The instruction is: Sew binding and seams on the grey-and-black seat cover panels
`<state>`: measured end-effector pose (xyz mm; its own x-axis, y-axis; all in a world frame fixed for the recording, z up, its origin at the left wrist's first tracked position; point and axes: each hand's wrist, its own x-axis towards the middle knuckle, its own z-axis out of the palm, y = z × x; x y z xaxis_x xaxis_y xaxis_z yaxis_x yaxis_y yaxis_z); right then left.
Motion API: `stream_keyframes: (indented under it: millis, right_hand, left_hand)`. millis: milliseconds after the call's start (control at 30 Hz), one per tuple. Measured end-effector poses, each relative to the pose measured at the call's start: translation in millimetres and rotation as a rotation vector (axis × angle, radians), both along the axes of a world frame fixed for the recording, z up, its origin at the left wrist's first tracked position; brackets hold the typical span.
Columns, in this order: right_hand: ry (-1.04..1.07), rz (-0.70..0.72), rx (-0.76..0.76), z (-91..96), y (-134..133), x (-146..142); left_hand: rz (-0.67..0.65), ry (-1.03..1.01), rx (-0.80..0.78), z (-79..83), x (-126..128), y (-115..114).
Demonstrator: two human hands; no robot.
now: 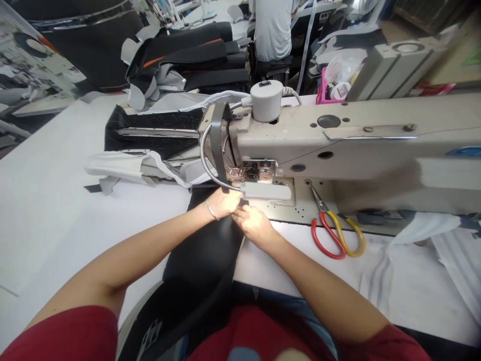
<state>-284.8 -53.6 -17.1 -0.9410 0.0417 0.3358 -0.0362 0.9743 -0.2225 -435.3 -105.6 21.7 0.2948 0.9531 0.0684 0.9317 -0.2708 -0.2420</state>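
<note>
A long black fabric piece [205,250] runs from my lap up under the head of a beige sewing machine [338,145]. My left hand [223,202], with a thin bracelet on the wrist, lies on the fabric just under the machine's small lamp [267,191], fingers curled onto the cloth. My right hand [253,224] is beside it, fingers pinched on the fabric's right edge near the needle area. The needle itself is hidden behind the lamp and my hands.
Red and yellow handled scissors [334,234] lie on the machine bed to the right of my hands. Stacked black and white fabric pieces [150,145] sit behind left on the white table [48,200]. Another person in a light shirt [272,27] sits beyond. White cloth [447,245] hangs at right.
</note>
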Motion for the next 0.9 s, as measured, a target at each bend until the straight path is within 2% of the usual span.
stream_keyframes:
  millis: [100, 233, 333, 433, 500, 567, 600, 667, 767, 833, 900]
  right_hand:
    - [-0.01, -0.025, -0.021, -2.0, 1.6, -3.4]
    - [-0.057, -0.059, -0.073, -4.0, 8.3, -7.2]
    - [-0.069, -0.032, -0.117, 2.1, 14.9, -4.8]
    - [-0.048, 0.044, -0.101, 11.6, 16.0, 0.8]
    - [-0.074, 0.086, -0.059, 15.3, 11.0, 4.0]
    - [-0.104, 0.11, -0.041, 14.6, 2.7, 5.6]
    - [-0.101, 0.118, -0.058, 12.6, -1.6, 5.7]
    - [-0.025, 0.117, -0.165, 6.8, -7.9, 4.9]
    - [0.188, 0.063, -0.486, 0.1, -8.7, 3.5]
    - [0.269, 0.022, -0.694, 1.1, -5.7, 4.0]
    - [0.232, 0.037, -0.787, 6.0, -3.3, 6.1]
  left_hand:
    - [0.106, -0.002, -0.078, -3.7, 10.1, 2.6]
    - [0.176, -0.016, -0.05, -12.4, 16.1, 8.3]
    - [0.109, -0.002, 0.019, -12.0, 11.9, 2.6]
    - [0.0, -0.04, 0.122, -0.2, -5.4, -12.0]
    - [0.123, -0.064, 0.26, 10.7, -22.6, -21.0]
    - [0.388, -0.071, 0.395, 20.5, -40.0, -24.1]
    - [0.511, -0.074, 0.413, 24.4, -47.6, -22.8]
    - [0.647, -0.081, 0.35, 31.1, -58.9, -14.8]
    - [0.723, -0.093, 0.22, 46.2, -67.2, 3.8]
    - [0.792, -0.096, 0.174, 66.8, -72.0, 12.3]
    - [0.841, -0.066, 0.141, 96.4, -79.6, 9.0]
